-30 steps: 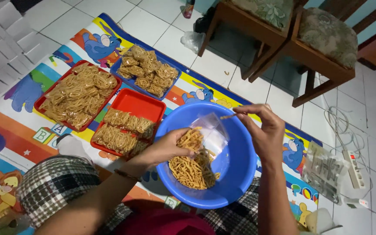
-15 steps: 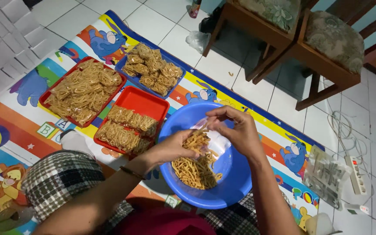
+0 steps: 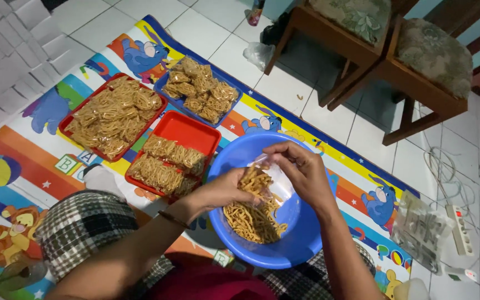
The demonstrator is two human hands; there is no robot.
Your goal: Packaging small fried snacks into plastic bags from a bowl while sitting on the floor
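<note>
Both hands, left hand [image 3: 226, 189] and right hand [image 3: 301, 169], pinch clear plastic bag [image 3: 268, 180] of fried sticks over round blue plastic basin [image 3: 234, 161]; red rectangular tray [image 3: 198, 130] of filled packets just left.

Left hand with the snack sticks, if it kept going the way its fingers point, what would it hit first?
Probably the clear plastic bag that the right hand holds open; the left hand points right into its mouth, over the blue basin. Depth is unclear.

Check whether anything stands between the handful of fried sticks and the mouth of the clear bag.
Nothing visible does. The left hand holds the fried sticks right at the clear bag, which the right hand holds open over the blue basin.
</note>
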